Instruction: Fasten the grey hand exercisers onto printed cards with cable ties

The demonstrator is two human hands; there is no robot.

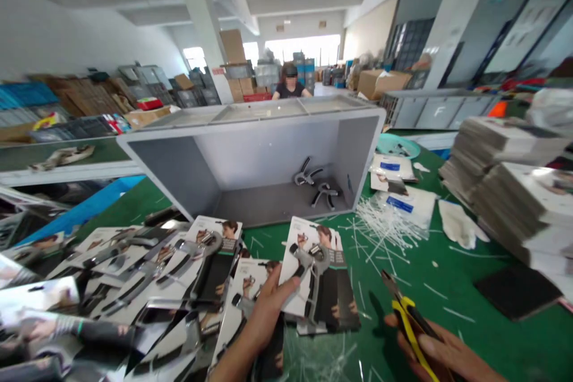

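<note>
My left hand point(268, 304) is closed on the edge of a printed card with a grey-and-black hand grip strengthener point(312, 280) on it, thumb on top. More cards lie beneath that one. In my right hand point(441, 349) is a pair of pliers point(408, 319) with yellow and black handles, its jaws pointing up and left over the green table. Left of my left hand spreads a pile of other carded hand grips point(203, 256), overlapping one another. Two loose hand grips point(324, 195) rest inside a grey plastic crate point(250, 209) lying on its side.
White cable ties point(389, 230) are scattered right of the crate, beside plastic bags point(414, 206) and a white glove point(461, 224). Stacked cards point(492, 191) rise at the right, near a black pad point(517, 289). Across the table, a person point(290, 88) is behind the crate.
</note>
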